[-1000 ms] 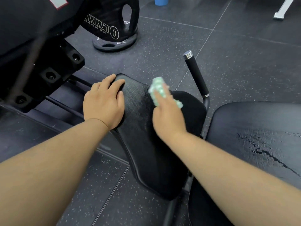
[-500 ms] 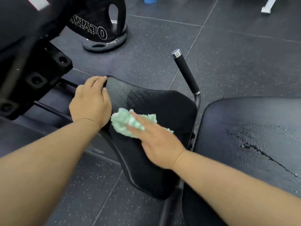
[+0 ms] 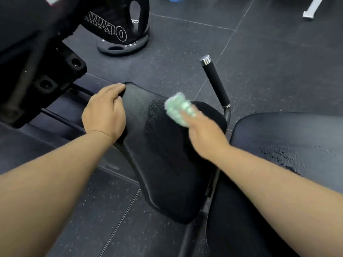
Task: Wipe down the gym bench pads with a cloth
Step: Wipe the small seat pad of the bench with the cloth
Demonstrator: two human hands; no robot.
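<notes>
The cloth [image 3: 179, 108], pale green and bunched, is located just above the centre of the frame, on the upper part of the narrow pad [image 3: 163, 164]. It is pressed against the pad's surface by the right hand [image 3: 206, 134], which enters from the lower right. The right fingers [image 3: 185, 113] are laid fairly straight across the cloth rather than closed around it; the fingertips and the cloth are blurred, so finer detail cannot be told. A darker streaked patch is seen on the pad just left of the cloth.

The narrow pad is black and runs from the centre of the frame down to the lower centre. Its upper left edge is gripped by the left hand [image 3: 104, 113]: the left fingers [image 3: 115, 88] are curled over the corner, and the thumb is laid along the edge.

A wider pad [image 3: 297, 138], also black, is positioned to the right, apart from the narrow pad, and glistening streaks are visible on it. A black handle [image 3: 215, 84] with a chrome cap is mounted between the two pads and tilted toward the upper centre.

A black weight plate [image 3: 118, 21] with white lettering is propped at the upper centre. A black machine frame [image 3: 37, 71] occupies the upper left. All items stand on a dark speckled floor [image 3: 278, 62].
</notes>
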